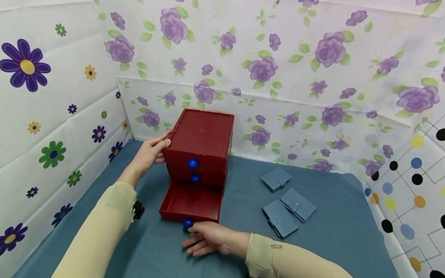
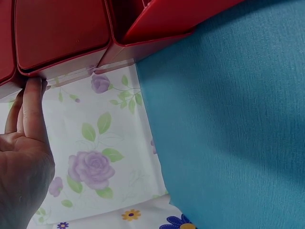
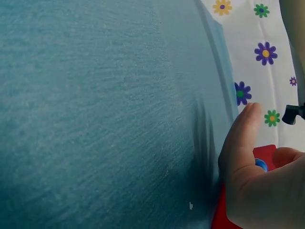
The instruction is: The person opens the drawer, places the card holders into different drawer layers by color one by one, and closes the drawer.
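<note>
A red three-drawer box stands on the table with its bottom drawer pulled out and its two upper drawers in. The inside of the bottom drawer shows bare red. Each drawer front carries a round blue knob. My left hand rests against the box's left side, near the top edge; in the left wrist view its fingers reach straight up to the red wall. My right hand is at the bottom drawer's knob, thumb tip right beside it and the other fingers loosely extended below.
Right of the box, three blue-grey wallets lie on the blue tablecloth: one wallet farther back, another wallet overlapping the nearest wallet. Flowered sheeting rises behind the box, with more patterned sheets at both sides.
</note>
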Demonstrator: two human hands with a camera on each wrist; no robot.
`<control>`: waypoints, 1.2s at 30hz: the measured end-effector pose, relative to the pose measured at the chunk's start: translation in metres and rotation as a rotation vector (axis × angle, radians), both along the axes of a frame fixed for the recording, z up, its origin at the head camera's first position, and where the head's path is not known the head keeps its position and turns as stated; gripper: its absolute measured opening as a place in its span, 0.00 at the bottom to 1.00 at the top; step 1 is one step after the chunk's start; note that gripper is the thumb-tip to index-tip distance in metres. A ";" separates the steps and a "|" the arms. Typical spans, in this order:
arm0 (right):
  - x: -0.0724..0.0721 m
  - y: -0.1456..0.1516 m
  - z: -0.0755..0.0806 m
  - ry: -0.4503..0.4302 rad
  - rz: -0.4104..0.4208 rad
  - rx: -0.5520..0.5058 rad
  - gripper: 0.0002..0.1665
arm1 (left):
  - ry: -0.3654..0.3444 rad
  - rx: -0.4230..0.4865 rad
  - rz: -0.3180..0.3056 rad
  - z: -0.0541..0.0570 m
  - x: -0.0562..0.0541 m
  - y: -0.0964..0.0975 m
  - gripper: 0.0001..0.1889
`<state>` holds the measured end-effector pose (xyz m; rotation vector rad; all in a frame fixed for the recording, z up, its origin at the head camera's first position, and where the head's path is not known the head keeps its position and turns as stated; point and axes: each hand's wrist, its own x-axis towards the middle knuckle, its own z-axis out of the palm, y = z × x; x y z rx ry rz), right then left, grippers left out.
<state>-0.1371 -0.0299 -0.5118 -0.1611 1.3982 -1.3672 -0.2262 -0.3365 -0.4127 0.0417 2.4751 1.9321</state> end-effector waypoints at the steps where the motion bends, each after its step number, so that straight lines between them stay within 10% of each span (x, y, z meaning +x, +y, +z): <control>1: -0.001 0.001 0.000 0.007 0.014 0.001 0.32 | 0.001 0.002 -0.003 0.000 0.000 0.000 0.33; 17: -0.022 0.067 0.037 0.469 0.280 0.035 0.27 | 0.005 -0.006 -0.001 -0.002 0.002 -0.002 0.32; 26: -0.046 0.138 0.051 0.898 0.209 0.303 0.27 | 0.019 -0.009 -0.006 -0.001 -0.001 -0.002 0.32; 36: -0.058 0.180 0.045 1.070 0.118 0.715 0.22 | 0.026 -0.013 -0.012 -0.002 0.000 -0.001 0.32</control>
